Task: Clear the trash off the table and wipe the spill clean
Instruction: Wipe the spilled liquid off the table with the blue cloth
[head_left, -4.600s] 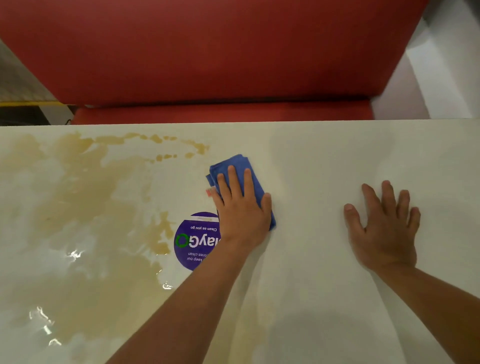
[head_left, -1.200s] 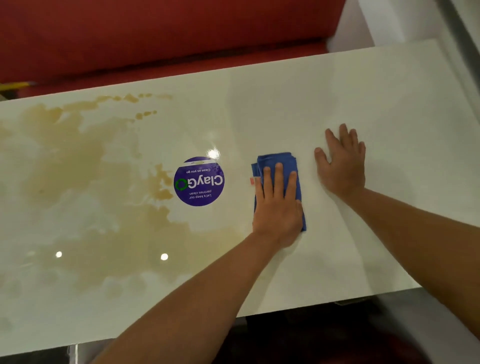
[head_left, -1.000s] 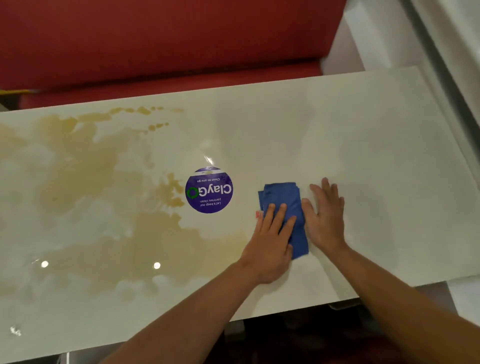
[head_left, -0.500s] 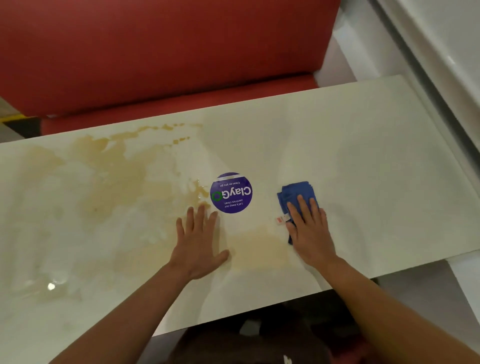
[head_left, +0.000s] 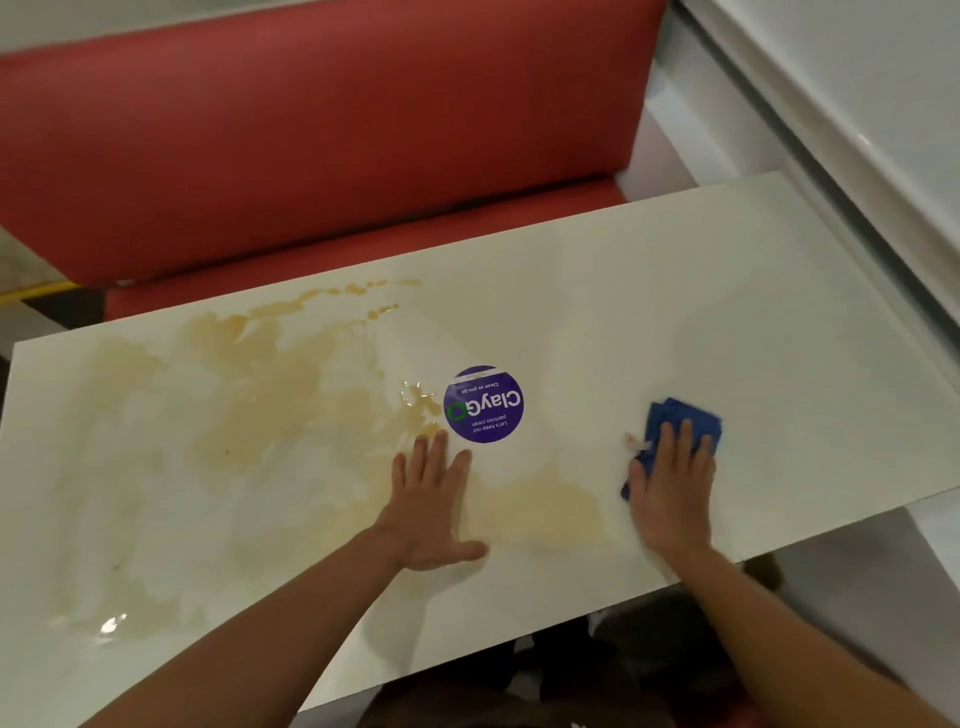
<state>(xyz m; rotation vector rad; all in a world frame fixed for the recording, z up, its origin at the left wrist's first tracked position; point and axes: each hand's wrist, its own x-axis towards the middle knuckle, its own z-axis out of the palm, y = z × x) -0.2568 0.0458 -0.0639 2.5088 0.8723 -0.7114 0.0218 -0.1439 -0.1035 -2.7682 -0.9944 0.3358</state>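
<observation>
A folded blue cloth (head_left: 688, 420) lies on the white table (head_left: 727, 312), right of the middle. My right hand (head_left: 670, 488) presses flat on it with straight fingers, covering its near half. A wide brown spill (head_left: 249, 415) spreads over the table's left half, and one patch (head_left: 545, 506) lies between my hands. My left hand (head_left: 428, 506) rests flat on the table with fingers spread, just below a round purple sticker (head_left: 484, 404). No trash is visible on the table.
A red padded bench (head_left: 311, 130) runs along the table's far side. A white ledge and wall (head_left: 857, 130) border the right end. The near table edge runs diagonally, with a dark floor area below it.
The cloth passed from my left hand to my right hand. My left hand moved left and now lies flat near the sticker. The view has shifted slightly.
</observation>
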